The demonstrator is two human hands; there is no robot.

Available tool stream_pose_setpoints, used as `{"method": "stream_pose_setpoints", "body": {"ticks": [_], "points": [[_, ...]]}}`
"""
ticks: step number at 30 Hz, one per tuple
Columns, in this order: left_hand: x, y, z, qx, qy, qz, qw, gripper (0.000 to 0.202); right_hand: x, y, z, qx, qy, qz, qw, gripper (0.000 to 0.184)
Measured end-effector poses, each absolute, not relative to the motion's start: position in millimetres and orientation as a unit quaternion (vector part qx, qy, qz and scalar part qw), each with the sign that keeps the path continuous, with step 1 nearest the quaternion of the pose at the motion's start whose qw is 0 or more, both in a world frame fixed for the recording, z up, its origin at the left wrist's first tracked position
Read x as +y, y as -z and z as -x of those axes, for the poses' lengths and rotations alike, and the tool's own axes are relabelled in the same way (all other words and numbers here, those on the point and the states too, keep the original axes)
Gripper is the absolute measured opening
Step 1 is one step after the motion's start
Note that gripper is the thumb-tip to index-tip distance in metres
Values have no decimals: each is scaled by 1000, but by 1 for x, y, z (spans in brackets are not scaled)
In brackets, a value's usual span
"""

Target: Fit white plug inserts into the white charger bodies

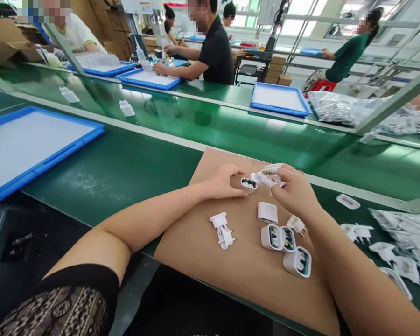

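Between its thumb and fingers my left hand [227, 182] grips a white charger housing [249, 185], its open end facing right. Close beside that opening, my right hand [290, 184] pinches a white plug cover [261, 178]; white finger cots wrap some of its fingertips. Below the hands a white housing [267, 212] lies on the brown cardboard sheet [196, 261]. Several open housings with green boards inside, one a charger housing [297, 262], rest nearer me. Plug covers with pins [224, 231] lie to the left, and another pin cover [297, 225] lies by my right forearm.
Loose plug covers [381, 252] and plastic bags [402, 224] are heaped at the right. A blue-rimmed tray [45, 172] stands at the left. Chargers [126, 108] sit on the green conveyor [196, 121] ahead. Co-workers, one a person in black [215, 51], work across it.
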State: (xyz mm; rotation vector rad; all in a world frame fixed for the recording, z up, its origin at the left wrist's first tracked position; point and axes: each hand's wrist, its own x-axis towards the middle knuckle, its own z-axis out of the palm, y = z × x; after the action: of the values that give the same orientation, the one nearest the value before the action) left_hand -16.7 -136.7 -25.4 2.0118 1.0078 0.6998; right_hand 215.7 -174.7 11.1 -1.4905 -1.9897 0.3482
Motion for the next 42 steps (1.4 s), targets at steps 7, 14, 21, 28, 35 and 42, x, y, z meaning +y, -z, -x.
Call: {"method": "stream_pose_setpoints", "body": {"ticks": [7, 14, 21, 28, 35, 42], "points": [[-142, 44, -2, 371, -325, -747, 447, 32, -179, -8, -206, -815, 12, 537, 219, 16], [-143, 44, -3, 381, -317, -745, 447, 26, -181, -10, -205, -830, 102, 521, 172, 14], [-142, 44, -3, 366, -335, -735, 462, 24, -184, -14, -202, -824, 118, 530, 162, 24], [-141, 51, -3, 351, -338, -773, 405, 32, -185, -18, -196, -819, 136, 544, 121, 19], [-141, 55, -1, 331, -269, -901, 77, 54, -190, -26, -190, -830, 173, 521, 95, 21], [-144, 55, -8, 348, -194, -917, -26, 55, -186, -19, -191, -829, 161, 521, 121, 22]]}}
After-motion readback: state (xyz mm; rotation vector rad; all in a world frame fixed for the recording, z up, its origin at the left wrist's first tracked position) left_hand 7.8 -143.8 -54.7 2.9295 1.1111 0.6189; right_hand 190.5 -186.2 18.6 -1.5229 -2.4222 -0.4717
